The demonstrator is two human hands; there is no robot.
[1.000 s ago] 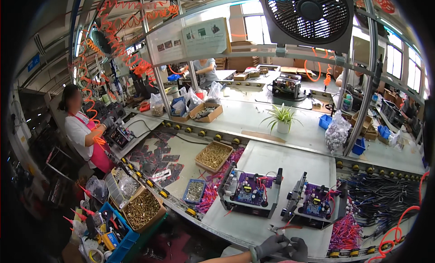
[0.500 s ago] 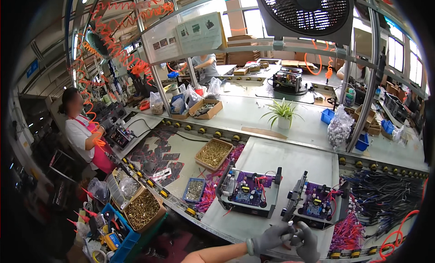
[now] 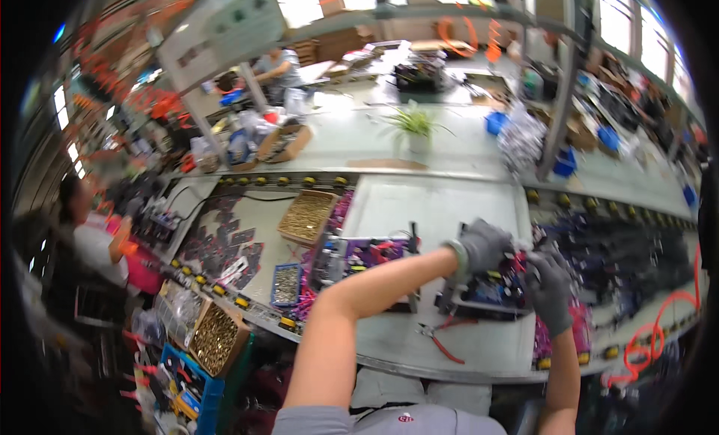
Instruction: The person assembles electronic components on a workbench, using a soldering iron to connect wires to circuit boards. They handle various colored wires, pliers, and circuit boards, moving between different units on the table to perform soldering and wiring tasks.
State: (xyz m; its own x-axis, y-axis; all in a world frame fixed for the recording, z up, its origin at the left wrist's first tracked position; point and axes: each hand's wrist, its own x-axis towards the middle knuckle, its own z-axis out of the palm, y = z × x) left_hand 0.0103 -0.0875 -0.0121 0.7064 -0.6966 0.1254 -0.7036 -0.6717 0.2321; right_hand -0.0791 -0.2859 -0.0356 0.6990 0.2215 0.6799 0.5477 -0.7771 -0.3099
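Note:
Both my hands wear grey gloves and reach over the work table (image 3: pixel 419 210). My left hand (image 3: pixel 485 248) curls over the top edge of the right circuit board assembly (image 3: pixel 483 294), a blue board with coloured wires in a black fixture. My right hand (image 3: pixel 550 289) rests with bent fingers at that assembly's right side, fingertips close to the left hand's; blur hides whether it grips anything. A second board assembly (image 3: pixel 367 257) sits to the left, under my left forearm. Red-handled pliers (image 3: pixel 442 339) lie on the table in front of the right assembly.
A cardboard box of brass parts (image 3: pixel 307 216), a small blue tray (image 3: pixel 286 284) and another brass-filled box (image 3: pixel 213 337) sit to the left. A potted plant (image 3: pixel 414 124) stands on the far bench. Dark cable bundles (image 3: pixel 599 244) lie right. A person (image 3: pixel 86 240) works at left.
My hands have come up from the lower edge, where they were joined, and now reach the right board assembly. The view has tilted down and closer to the table.

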